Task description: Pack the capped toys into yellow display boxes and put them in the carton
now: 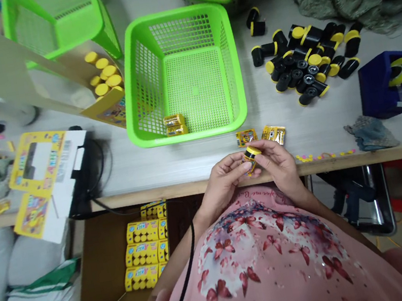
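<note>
Left hand [225,183] closed, gripping small black tube with yellow cap [251,158]; right hand [278,167] also closed on it from opposite side; tube tilted, held between hands just over front edge of grey table [202,155]; two yellow foil packets [273,134] lie just ahead of hands; green plastic basket [178,14] beyond, two yellow packets [175,125] inside; loose pile of black tubes [302,64] to right; blue tape dispenser [383,89] further right.

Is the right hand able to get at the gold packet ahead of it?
Probably yes: the gold packet lies just beyond the right hand, nothing between, but that hand must first release the yellow-capped container it holds.
</note>
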The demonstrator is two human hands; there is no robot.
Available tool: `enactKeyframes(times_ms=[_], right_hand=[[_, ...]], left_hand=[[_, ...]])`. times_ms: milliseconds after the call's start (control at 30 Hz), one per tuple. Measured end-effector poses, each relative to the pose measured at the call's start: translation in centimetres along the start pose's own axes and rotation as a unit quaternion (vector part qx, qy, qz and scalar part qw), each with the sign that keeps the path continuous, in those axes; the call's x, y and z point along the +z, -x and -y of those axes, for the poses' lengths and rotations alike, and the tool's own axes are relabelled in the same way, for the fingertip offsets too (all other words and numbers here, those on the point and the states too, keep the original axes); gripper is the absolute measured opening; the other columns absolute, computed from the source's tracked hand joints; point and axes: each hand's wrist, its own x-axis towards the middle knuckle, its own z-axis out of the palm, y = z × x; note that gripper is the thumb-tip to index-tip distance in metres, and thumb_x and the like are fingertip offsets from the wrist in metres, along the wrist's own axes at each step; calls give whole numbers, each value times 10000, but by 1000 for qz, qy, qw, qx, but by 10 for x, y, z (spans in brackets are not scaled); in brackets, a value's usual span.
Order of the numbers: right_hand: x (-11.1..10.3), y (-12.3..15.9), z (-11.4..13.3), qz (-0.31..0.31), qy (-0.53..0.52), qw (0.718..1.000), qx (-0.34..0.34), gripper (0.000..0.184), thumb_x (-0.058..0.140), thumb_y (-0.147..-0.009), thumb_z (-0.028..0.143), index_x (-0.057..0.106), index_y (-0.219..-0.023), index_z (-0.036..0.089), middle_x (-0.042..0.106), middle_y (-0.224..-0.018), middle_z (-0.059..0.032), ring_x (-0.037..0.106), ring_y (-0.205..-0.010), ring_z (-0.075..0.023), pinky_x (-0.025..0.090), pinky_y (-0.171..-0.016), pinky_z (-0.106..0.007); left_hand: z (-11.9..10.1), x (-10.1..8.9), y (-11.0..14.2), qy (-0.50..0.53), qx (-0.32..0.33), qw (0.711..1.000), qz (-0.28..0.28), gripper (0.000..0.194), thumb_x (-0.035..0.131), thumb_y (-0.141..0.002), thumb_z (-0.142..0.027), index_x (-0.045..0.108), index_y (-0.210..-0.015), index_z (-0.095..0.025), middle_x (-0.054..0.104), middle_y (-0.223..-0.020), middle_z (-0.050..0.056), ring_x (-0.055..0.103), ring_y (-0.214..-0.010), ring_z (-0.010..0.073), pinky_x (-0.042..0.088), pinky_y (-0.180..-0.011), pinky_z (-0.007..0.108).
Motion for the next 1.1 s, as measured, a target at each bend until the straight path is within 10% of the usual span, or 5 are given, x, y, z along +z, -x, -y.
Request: enactKeyframes(times_ms=[600,867,1100], right_hand=[[-1,-2,-4,-157,91,979,-97,126,622,-975,327,572,-1066,255,693,-1193,-80,691,-1153,-201,604,-971,-396],[-8,-15,4,-6,352,912,-211,102,605,-980,218,666,-1048,265,752,-1163,-70,687,-1134,-254,545,-1041,-512],[-12,-5,34,95,254,951,-149,164,589,-1007,326,701,-1111,266,664,-1343,-83,639,-1243,-238,535,-1076,-493]], left_hand=[[-2,-4,4,-42,52,995,-80,357,963,-614,-274,804,-915,-166,795,-900,55,721,-805,154,565,-819,269],[-5,-11,10,-44,107,990,-83,387,959,-619,-279,813,-969,-205,798,-934,41,724,-825,157,566,-832,269],[0,-18,13,-191,209,955,-87,383,930,-661,-231,815,-1026,-245,787,-1043,36,716,-978,189,552,-929,298]])
